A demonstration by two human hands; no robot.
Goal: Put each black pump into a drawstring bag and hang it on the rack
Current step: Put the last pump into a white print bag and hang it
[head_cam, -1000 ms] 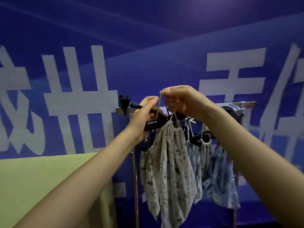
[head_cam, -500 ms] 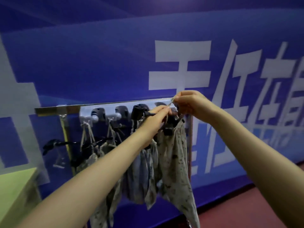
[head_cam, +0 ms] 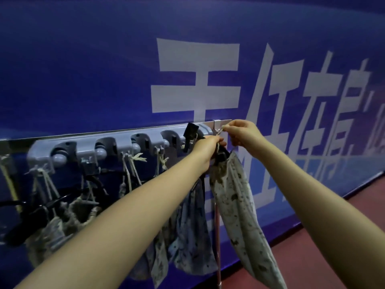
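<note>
Blue banner wall [head_cam: 83,69] with big white characters fills pretty much the whole background, and a strip of reddish floor [head_cam: 333,226] shows down at 4 o'clock. Running across the middle is the rack [head_cam: 116,146], a grey plastic rail with rounded clip slots, mounted on a metal bar.

Both arms reach up toward the right end of that rail, around 1 o'clock from center. The left hand [head_cam: 206,148] is curled around the neck of a patterned drawstring bag [head_cam: 235,205], gripping it right where a black pump [head_cam: 221,155] pokes out of the top. The right hand [head_cam: 242,131] sits just beside it, a bit higher, pinching the bag's cord [head_cam: 221,130] between fingertips, right at the end of the rail near a metal bracket [head_cam: 216,126]. The bag hangs long and slack below the hands, trailing off toward 5 o'clock. Can't tell whether the cord is actually looped over anything.

A black clip-like piece [head_cam: 190,132] sticks up from the rail just left of the hands.

Further left, at 8 to 9 o'clock, several other bags [head_cam: 191,236] hang off the rack by their knotted cords, some bluish, some beige with print. Black handles [head_cam: 37,209] jut out of the ones at far left, though that side is pretty blurry.
</note>
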